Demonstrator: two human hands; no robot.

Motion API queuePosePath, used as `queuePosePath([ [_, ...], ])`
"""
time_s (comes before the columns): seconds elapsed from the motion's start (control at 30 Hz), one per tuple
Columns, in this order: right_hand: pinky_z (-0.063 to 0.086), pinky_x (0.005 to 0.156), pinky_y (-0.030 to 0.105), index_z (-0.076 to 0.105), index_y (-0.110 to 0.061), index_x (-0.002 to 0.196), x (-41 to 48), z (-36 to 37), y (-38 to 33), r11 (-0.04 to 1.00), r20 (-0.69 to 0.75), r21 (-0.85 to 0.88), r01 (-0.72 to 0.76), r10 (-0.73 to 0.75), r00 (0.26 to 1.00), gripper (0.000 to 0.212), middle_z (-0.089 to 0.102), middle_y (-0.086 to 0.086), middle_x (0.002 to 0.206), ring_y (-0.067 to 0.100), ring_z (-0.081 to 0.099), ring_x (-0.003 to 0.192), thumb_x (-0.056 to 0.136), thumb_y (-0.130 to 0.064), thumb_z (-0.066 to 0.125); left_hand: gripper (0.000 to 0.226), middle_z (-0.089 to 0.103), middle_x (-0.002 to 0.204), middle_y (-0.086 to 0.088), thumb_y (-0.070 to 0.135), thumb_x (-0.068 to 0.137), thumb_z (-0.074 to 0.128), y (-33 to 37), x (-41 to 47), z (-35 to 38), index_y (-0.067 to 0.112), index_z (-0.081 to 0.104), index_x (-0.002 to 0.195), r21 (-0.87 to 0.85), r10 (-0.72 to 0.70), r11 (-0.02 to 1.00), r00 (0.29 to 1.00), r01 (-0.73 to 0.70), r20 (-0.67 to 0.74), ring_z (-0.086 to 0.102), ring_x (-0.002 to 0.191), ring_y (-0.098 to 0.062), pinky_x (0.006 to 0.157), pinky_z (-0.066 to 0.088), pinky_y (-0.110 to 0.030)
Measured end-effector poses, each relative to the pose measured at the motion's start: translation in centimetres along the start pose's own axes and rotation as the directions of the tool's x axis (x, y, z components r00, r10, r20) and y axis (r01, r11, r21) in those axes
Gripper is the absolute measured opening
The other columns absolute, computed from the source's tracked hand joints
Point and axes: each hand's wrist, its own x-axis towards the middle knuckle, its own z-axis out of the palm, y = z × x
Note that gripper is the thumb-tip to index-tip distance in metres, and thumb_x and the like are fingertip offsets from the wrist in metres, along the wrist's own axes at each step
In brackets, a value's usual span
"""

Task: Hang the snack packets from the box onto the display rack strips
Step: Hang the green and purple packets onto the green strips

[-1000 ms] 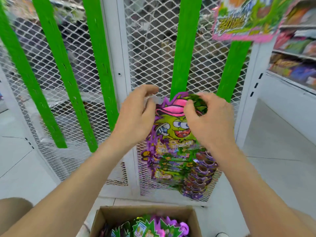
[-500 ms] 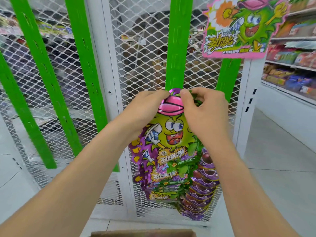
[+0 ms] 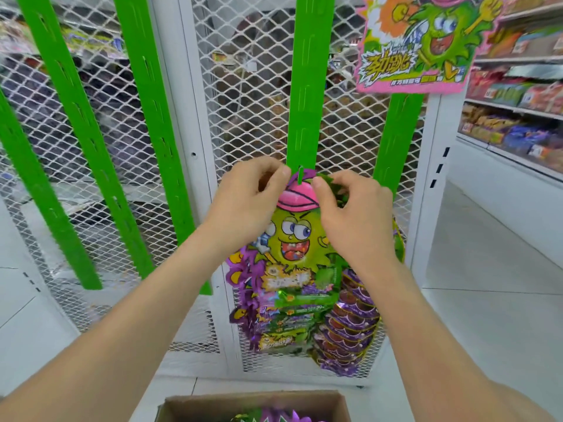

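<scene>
A snack packet (image 3: 292, 236) with a green cartoon face and pink cap hangs flat against the middle green strip (image 3: 307, 86). Its top edge sits at a small green tab of the strip. My left hand (image 3: 249, 202) pinches the packet's top left corner and my right hand (image 3: 350, 214) pinches its top right edge. Below it several more packets (image 3: 344, 324) hang overlapped on the same strip. The cardboard box (image 3: 253, 405) lies at the bottom edge with green and purple packets inside.
Other bare green strips (image 3: 73, 117) run down the white mesh rack (image 3: 243, 102) to the left, and one stands at the right (image 3: 393, 132). A cartoon sign (image 3: 417, 47) tops the rack. Store shelves (image 3: 515, 95) line the right. White tiled floor lies around.
Both hands have lifted the packet higher up the middle strip to its tab. The view tilted up and then down a little, so the box shows again at the bottom.
</scene>
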Motion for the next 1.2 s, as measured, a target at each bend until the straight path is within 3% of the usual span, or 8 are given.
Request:
queuePosePath([
  [0.17,0.044,0.088,0.036,0.068,-0.012,0.108,-3.3,0.8,-0.4,0.984,-0.172,-0.107,0.143,-0.16,0.972,0.021,0.06,0.006,0.104,0.024,0.055,0.098,0.09,-0.02,0.073,0.043,0.056,0.138,-0.007,0.017,0.099,0.069,-2.5,-4.3,0.5,0.014,0.058,0.141,0.385,0.314,0.899,0.92,-0.209,-0.233,0.049,0.129,-0.024,0.111,0.039,-0.033],
  [0.27,0.046,0.08,0.042,0.068,-0.011,0.096,-8.2,1.3,-0.9,0.927,0.163,-0.031,0.375,-0.365,0.917,0.01,0.061,0.004,0.091,0.028,0.057,0.089,0.086,-0.013,0.066,0.021,0.06,0.117,-0.006,0.012,0.093,0.071,-5.8,-8.7,0.8,0.015,0.069,0.114,0.449,0.341,0.87,0.906,-0.204,-0.249,0.056,0.109,-0.029,0.09,0.046,-0.041],
  [0.37,0.054,0.073,0.044,0.063,-0.022,0.094,-13.9,2.7,-1.4,0.936,0.685,0.016,0.352,-0.267,0.678,0.01,0.065,0.0,0.083,0.028,0.064,0.083,0.088,-0.026,0.057,0.016,0.068,0.094,0.005,0.016,0.088,0.068,-10.8,-14.2,1.8,0.026,0.066,0.1,0.456,-0.118,0.886,0.991,0.08,0.056,0.068,0.09,-0.026,0.076,0.054,-0.042],
  [0.43,0.056,0.071,0.044,0.063,-0.025,0.099,-16.8,3.8,-1.9,0.91,0.883,0.028,0.415,-0.217,0.417,0.014,0.068,0.005,0.088,0.033,0.067,0.088,0.092,-0.032,0.053,0.014,0.075,0.095,0.0,0.02,0.086,0.067,-14.4,-18.3,2.8,0.028,0.07,0.098,0.592,-0.462,0.773,0.843,0.23,0.276,0.073,0.096,-0.029,0.08,0.06,-0.042],
  [0.53,0.055,0.07,0.039,0.067,-0.02,0.104,-19.6,4.9,-3.0,0.872,0.971,0.118,0.476,-0.202,0.129,0.018,0.062,0.007,0.089,0.033,0.066,0.09,0.096,-0.029,0.054,0.029,0.07,0.126,-0.01,0.01,0.09,0.063,-19.2,-24.2,3.6,0.019,0.072,0.116,0.733,-0.646,0.68,0.479,0.008,0.594,0.067,0.12,-0.034,0.097,0.057,-0.042],
  [0.6,0.055,0.063,0.039,0.063,-0.017,0.094,-20.8,5.5,-3.2,0.854,0.982,0.134,0.503,-0.182,0.048,0.012,0.05,0.002,0.075,0.034,0.062,0.079,0.094,-0.025,0.054,0.042,0.059,0.143,-0.01,0.0,0.094,0.057,-21.6,-27.5,3.8,0.014,0.065,0.134,0.686,-0.657,0.711,0.202,-0.153,0.726,0.058,0.132,-0.033,0.106,0.051,-0.039],
  [0.67,0.044,0.051,0.033,0.059,-0.017,0.09,-21.3,6.1,-3.2,0.842,0.989,0.121,0.526,-0.148,0.01,0.009,0.046,0.001,0.072,0.03,0.055,0.068,0.095,-0.022,0.053,0.044,0.055,0.148,-0.012,-0.001,0.095,0.06,-23.3,-29.8,4.1,0.013,0.063,0.137,0.639,-0.647,0.686,0.11,-0.347,0.754,0.055,0.133,-0.035,0.109,0.048,-0.043],
  [1.2,0.054,0.065,0.039,0.063,-0.013,0.103,-20.4,7.5,-2.1,0.853,0.994,0.107,0.511,-0.092,-0.055,0.019,0.052,0.003,0.084,0.03,0.061,0.08,0.102,-0.028,0.052,0.02,0.067,0.123,0.0,0.019,0.1,0.064,-24.5,-28.8,5.9,0.027,0.074,0.116,0.542,-0.418,0.619,0.346,-0.568,0.84,0.06,0.12,-0.024,0.1,0.044,-0.041],
])
